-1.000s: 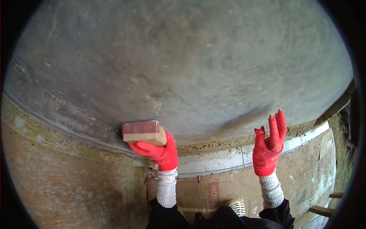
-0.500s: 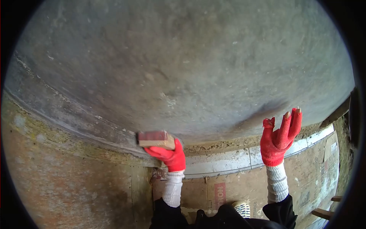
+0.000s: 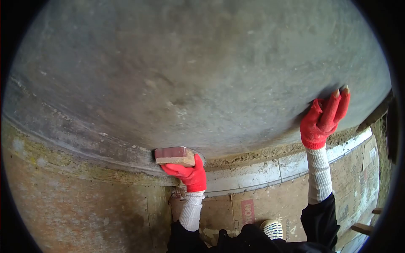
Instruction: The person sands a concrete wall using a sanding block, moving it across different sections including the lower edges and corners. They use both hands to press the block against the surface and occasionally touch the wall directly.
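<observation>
My left hand (image 3: 188, 176), in a red glove with a white knitted cuff, is closed around a wooden block (image 3: 175, 156) with a dark red side and a pale, bare wood side. The block is at the lower edge of a large grey cement-like surface (image 3: 202, 71). Farther right, my right hand (image 3: 322, 120) wears a matching red glove with bare fingertips. Its fingers are stretched out and hold nothing. They lie at the grey surface, with a dark shadow close by; firm contact is hard to make out.
A rough earthy ledge (image 3: 253, 156) and a strip of pale tiles (image 3: 257, 176) run below the grey surface. Flattened cardboard (image 3: 270, 206) covers the floor near a striped shoe (image 3: 272, 229). A worn brown board (image 3: 80, 202) is at left, wooden pieces (image 3: 363, 229) at lower right.
My right hand has moved up and slightly right, closer to the grey surface, its fingers drawn nearer together. My left hand keeps its hold on the wooden block in nearly the same place.
</observation>
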The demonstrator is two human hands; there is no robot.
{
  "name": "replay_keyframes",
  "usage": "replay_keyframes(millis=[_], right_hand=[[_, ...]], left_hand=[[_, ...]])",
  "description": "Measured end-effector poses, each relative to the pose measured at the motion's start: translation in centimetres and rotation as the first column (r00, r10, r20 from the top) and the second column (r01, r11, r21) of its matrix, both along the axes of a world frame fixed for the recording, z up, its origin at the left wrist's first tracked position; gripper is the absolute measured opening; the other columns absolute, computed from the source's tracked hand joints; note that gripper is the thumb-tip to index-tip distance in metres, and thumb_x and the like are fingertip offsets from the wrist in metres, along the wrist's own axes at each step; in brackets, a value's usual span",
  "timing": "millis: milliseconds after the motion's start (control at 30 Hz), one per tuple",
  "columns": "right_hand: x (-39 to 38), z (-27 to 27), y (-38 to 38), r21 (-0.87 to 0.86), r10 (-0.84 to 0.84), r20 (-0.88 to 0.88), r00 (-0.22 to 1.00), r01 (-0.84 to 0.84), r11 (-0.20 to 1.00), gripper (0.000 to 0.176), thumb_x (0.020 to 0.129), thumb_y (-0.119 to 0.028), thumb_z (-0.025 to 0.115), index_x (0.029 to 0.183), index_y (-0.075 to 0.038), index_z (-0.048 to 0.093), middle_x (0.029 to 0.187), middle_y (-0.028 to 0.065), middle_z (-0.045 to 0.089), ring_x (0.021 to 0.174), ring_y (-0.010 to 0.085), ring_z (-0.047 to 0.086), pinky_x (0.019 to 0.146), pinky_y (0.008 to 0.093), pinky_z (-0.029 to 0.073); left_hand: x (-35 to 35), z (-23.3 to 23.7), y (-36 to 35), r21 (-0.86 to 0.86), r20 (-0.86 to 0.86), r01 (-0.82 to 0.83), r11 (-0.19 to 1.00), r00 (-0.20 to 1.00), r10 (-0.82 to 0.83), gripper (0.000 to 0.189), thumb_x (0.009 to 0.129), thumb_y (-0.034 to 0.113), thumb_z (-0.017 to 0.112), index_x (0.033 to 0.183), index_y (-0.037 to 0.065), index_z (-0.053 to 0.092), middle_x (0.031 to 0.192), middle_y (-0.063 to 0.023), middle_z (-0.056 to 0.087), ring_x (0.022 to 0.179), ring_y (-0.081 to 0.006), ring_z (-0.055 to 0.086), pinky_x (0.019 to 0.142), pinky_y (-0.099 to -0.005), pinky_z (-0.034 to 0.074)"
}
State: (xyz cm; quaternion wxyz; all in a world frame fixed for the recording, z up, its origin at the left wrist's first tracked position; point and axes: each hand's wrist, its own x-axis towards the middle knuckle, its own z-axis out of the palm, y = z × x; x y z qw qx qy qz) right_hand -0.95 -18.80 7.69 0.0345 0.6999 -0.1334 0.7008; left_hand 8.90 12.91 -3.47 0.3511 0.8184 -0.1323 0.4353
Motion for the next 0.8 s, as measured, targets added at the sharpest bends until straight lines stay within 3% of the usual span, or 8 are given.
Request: replay_keyframes(millis=[100,200,433,500,567,633,700,800], right_hand=[[0.0,0.0,-0.1,-0.015,-0.046,-0.010,0.999,0.046,0.999,0.050,0.080,0.002,0.054,0.130,0.002,0.047,0.138,0.0257,0.038,0.128,0.0409,0.038,0.095,0.0385,0.044],[0.0,-0.1,0.2,0.027,-0.021,0.003,1.000,0.021,0.999,0.051,0.079,0.003,0.054,0.129,0.002,0.048,0.137,0.0256,0.040,0.127,0.0414,0.039,0.100,0.0407,0.040],[0.0,0.1,0.1,-0.018,-0.037,-0.012,0.999,0.037,0.999,0.050,0.078,0.001,0.054,0.128,0.002,0.050,0.136,0.0239,0.042,0.126,0.0426,0.039,0.103,0.0441,0.036],[0.0,0.0,0.1,-0.010,-0.044,-0.028,0.999,0.044,0.999,0.048,0.078,-0.001,0.055,0.127,0.002,0.051,0.135,0.0242,0.043,0.126,0.0430,0.040,0.103,0.0455,0.036],[0.2,0.0,0.2,0.012,-0.039,0.015,0.999,0.039,0.999,0.048,0.079,-0.002,0.055,0.126,0.002,0.051,0.135,0.0243,0.043,0.125,0.0430,0.040,0.104,0.0479,0.035],[0.3,-0.2,0.1,0.029,-0.038,0.024,0.999,0.038,0.999,0.049,0.078,-0.002,0.054,0.127,0.002,0.051,0.135,0.0243,0.043,0.125,0.0430,0.040,0.103,0.0475,0.035],[0.2,-0.3,0.1,0.060,-0.043,0.031,0.999,0.041,0.997,0.049,0.078,-0.001,0.054,0.127,0.002,0.050,0.134,0.0242,0.044,0.125,0.0430,0.040,0.103,0.0470,0.036],[-0.2,-0.1,0.0,-0.039,-0.092,-0.045,0.995,0.091,0.995,0.046,0.088,-0.001,0.046,0.133,0.003,0.043,0.142,0.0229,0.033,0.127,0.0332,0.041,0.078,0.0289,0.051]], left_hand=[[-0.5,4.5,-0.6,-0.150,-0.170,0.033,0.988,0.984,-0.058,0.097,0.073,0.013,0.069,0.145,0.002,0.004,0.142,-0.0227,0.013,0.129,-0.0372,0.024,0.106,-0.0487,0.022],[0.2,7.6,-1.0,0.067,0.130,-0.135,0.988,0.983,0.126,0.098,0.076,0.024,0.069,0.144,-0.001,0.004,0.141,-0.0246,0.015,0.128,-0.0388,0.025,0.105,-0.0499,0.023],[0.3,-0.8,0.0,-0.083,-0.114,-0.074,0.994,0.991,0.064,0.103,0.078,0.028,0.068,0.145,0.001,-0.005,0.145,-0.0254,0.008,0.132,-0.0381,0.022,0.107,-0.0504,0.022],[-1.0,5.0,-1.5,-0.177,-0.220,0.019,0.984,0.974,-0.058,0.102,0.078,0.028,0.067,0.146,0.001,-0.005,0.145,-0.0251,0.007,0.132,-0.0368,0.022,0.108,-0.0495,0.022],[-0.7,6.9,-2.0,-0.171,-0.076,-0.028,0.985,0.997,0.015,0.101,0.078,0.027,0.067,0.146,0.001,-0.004,0.145,-0.0251,0.009,0.131,-0.0367,0.023,0.107,-0.0500,0.022],[0.3,5.2,-1.4,-0.112,-0.011,-0.046,0.993,0.999,0.045,0.100,0.077,0.024,0.067,0.145,0.000,-0.002,0.143,-0.0256,0.011,0.130,-0.0383,0.024,0.106,-0.0506,0.023],[0.8,2.7,-1.3,0.234,0.114,-0.087,0.968,0.992,0.061,0.098,0.071,0.013,0.068,0.143,-0.001,0.004,0.140,-0.0263,0.019,0.126,-0.0433,0.028,0.100,-0.0558,0.027],[0.5,-0.4,-1.5,0.122,0.082,-0.105,0.987,0.992,0.095,0.101,0.070,0.015,0.068,0.143,-0.002,0.001,0.139,-0.0258,0.018,0.125,-0.0425,0.028,0.100,-0.0555,0.026]])
